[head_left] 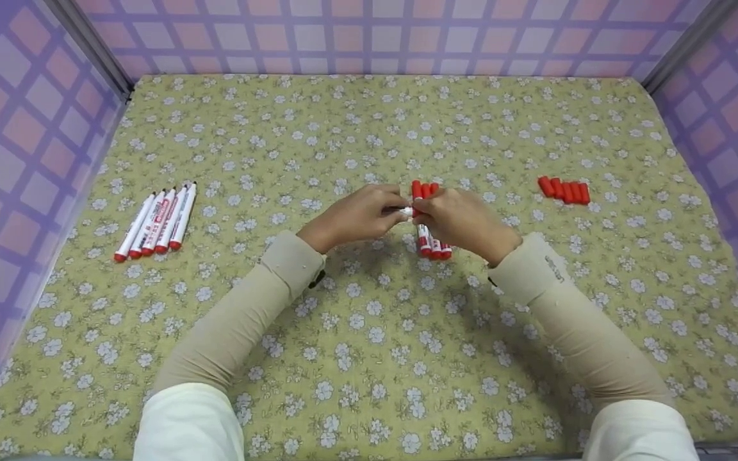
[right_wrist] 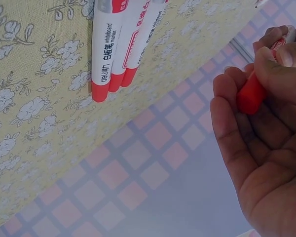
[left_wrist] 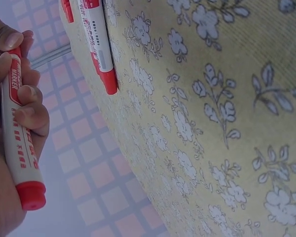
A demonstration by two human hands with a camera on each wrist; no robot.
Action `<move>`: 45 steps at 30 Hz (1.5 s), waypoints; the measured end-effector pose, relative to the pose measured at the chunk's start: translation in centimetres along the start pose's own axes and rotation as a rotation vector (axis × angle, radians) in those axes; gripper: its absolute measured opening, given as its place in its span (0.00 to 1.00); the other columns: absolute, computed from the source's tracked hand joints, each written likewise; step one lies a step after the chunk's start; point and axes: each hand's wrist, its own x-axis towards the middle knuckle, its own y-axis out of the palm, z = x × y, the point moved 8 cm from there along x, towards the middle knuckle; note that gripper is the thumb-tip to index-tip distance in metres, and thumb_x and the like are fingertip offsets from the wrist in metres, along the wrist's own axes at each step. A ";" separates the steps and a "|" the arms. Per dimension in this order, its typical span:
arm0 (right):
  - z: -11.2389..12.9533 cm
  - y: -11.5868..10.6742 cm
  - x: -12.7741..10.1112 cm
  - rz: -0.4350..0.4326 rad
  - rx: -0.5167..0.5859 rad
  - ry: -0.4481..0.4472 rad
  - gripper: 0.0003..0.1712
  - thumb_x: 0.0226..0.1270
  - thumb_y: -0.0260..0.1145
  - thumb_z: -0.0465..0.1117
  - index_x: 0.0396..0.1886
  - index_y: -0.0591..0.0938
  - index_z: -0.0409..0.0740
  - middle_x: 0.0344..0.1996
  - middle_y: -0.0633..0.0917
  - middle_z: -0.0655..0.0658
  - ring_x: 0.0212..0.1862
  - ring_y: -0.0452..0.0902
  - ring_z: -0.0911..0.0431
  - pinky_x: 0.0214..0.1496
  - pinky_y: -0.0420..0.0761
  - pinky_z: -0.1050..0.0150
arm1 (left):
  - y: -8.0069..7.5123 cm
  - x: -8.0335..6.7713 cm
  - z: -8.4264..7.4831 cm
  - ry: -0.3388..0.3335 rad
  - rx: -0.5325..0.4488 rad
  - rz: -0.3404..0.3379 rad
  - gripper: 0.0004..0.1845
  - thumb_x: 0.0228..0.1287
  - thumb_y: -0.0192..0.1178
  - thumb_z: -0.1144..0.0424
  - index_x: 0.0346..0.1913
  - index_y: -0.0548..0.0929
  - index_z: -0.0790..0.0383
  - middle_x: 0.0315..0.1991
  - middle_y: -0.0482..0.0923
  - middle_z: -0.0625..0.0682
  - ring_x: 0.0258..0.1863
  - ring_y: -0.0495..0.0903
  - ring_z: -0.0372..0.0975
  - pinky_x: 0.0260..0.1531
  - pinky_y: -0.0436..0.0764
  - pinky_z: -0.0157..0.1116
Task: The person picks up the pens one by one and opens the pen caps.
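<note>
My two hands meet over the middle of the floral cloth (head_left: 369, 333). My left hand (head_left: 389, 213) grips a white whiteboard marker (left_wrist: 18, 140) by its barrel, with its red tail end toward the wrist. My right hand (head_left: 425, 210) pinches a red cap (right_wrist: 250, 94) at the marker's tip (right_wrist: 289, 34). Whether the cap is fully seated I cannot tell. Just under my right hand lie three capped markers (head_left: 432, 245) side by side, which also show in the right wrist view as three markers (right_wrist: 119, 47).
Several white markers (head_left: 159, 221) lie in a row at the left, their far ends showing no red caps. Several loose red caps (head_left: 564, 190) are lined up at the right. Checkered purple walls (head_left: 23, 160) enclose the cloth on three sides.
</note>
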 end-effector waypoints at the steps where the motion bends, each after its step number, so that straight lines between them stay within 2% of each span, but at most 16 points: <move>1: 0.0 0.0 0.0 -0.001 0.005 0.002 0.07 0.67 0.64 0.36 0.37 0.85 0.37 0.21 0.83 0.40 0.19 0.72 0.55 0.23 0.74 0.63 | 0.0 -0.1 0.0 0.000 -0.002 0.001 0.16 0.73 0.52 0.58 0.56 0.82 0.59 0.44 0.77 0.50 0.33 0.72 0.39 0.34 0.73 0.36; 6: -0.2 -0.1 0.0 0.000 0.028 0.009 0.07 0.66 0.64 0.36 0.35 0.85 0.36 0.23 0.83 0.40 0.20 0.74 0.54 0.24 0.77 0.62 | -0.3 -0.2 0.1 0.017 0.002 -0.003 0.16 0.73 0.52 0.59 0.54 0.82 0.61 0.49 0.78 0.52 0.38 0.75 0.38 0.38 0.76 0.37; 8: -0.2 -0.1 0.0 -0.001 0.035 0.008 0.07 0.66 0.64 0.36 0.35 0.85 0.36 0.24 0.84 0.39 0.21 0.75 0.54 0.25 0.77 0.62 | -0.4 -0.3 0.2 0.022 0.005 -0.009 0.16 0.73 0.52 0.59 0.54 0.83 0.62 0.47 0.78 0.52 0.37 0.75 0.38 0.38 0.76 0.37; 13: -0.1 -0.2 -0.1 -0.003 0.047 -0.009 0.07 0.67 0.63 0.35 0.31 0.83 0.37 0.21 0.82 0.41 0.19 0.70 0.56 0.23 0.72 0.64 | -0.7 -0.6 0.4 0.028 0.007 -0.027 0.15 0.73 0.52 0.60 0.53 0.83 0.62 0.37 0.76 0.53 0.31 0.70 0.40 0.34 0.72 0.36; 16: -0.1 -0.3 -0.1 -0.009 0.046 -0.016 0.07 0.68 0.62 0.35 0.29 0.82 0.38 0.19 0.81 0.42 0.18 0.67 0.57 0.22 0.70 0.66 | -0.9 -0.8 0.6 0.024 0.011 -0.033 0.15 0.73 0.52 0.60 0.52 0.83 0.62 0.37 0.76 0.52 0.31 0.70 0.39 0.34 0.73 0.35; 28: -0.4 -0.2 -0.1 0.013 0.052 0.022 0.07 0.67 0.64 0.37 0.32 0.83 0.37 0.23 0.83 0.41 0.19 0.71 0.56 0.23 0.74 0.64 | -1.5 -1.5 2.1 -0.045 -0.044 -0.065 0.15 0.73 0.53 0.60 0.54 0.82 0.63 0.44 0.78 0.53 0.35 0.74 0.41 0.37 0.75 0.37; 40: -0.7 -0.2 -0.4 -0.001 0.082 0.027 0.06 0.66 0.64 0.34 0.31 0.84 0.36 0.21 0.82 0.40 0.18 0.68 0.57 0.22 0.70 0.66 | -2.6 -2.7 3.7 -0.107 -0.069 -0.103 0.16 0.72 0.54 0.59 0.56 0.81 0.62 0.45 0.79 0.54 0.39 0.77 0.42 0.40 0.77 0.40; 45: -0.7 -0.3 -0.5 0.004 0.105 0.024 0.06 0.66 0.64 0.34 0.30 0.83 0.36 0.20 0.82 0.41 0.19 0.67 0.57 0.23 0.68 0.66 | -3.3 -3.4 4.8 -0.173 -0.091 -0.134 0.16 0.72 0.54 0.58 0.55 0.81 0.61 0.47 0.79 0.54 0.39 0.76 0.43 0.40 0.76 0.40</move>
